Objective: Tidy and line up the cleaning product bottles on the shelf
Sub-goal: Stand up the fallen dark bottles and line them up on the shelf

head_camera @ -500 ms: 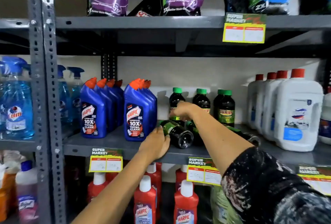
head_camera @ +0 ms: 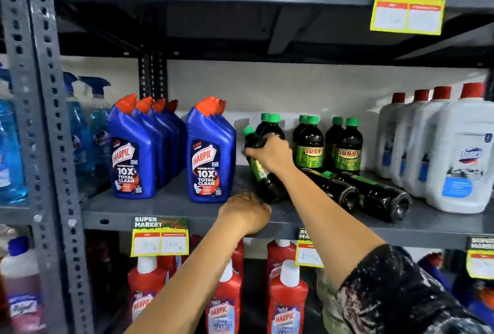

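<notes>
Fingers of the right hand point(head_camera: 270, 156) wrap the middle of a dark green-capped bottle point(head_camera: 263, 173), tilted with its base near the shelf point(head_camera: 165, 206) front. Left hand point(head_camera: 244, 214) rests loosely curled on the shelf edge, holding nothing. Just right lie two toppled bottles point(head_camera: 361, 192) (upright Sunny bottles point(head_camera: 328, 146) behind), blue Harpic bottles point(head_camera: 209, 157) left

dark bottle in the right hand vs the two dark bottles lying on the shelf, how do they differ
The held bottle is tilted, cap up, gripped by the right hand; the two fallen bottles lie flat, bases toward the camera, untouched. The held one sits left, nearer the blue Harpic bottles; the fallen ones lie nearer the white jugs. All look like the same dark, green-labelled product.
</notes>
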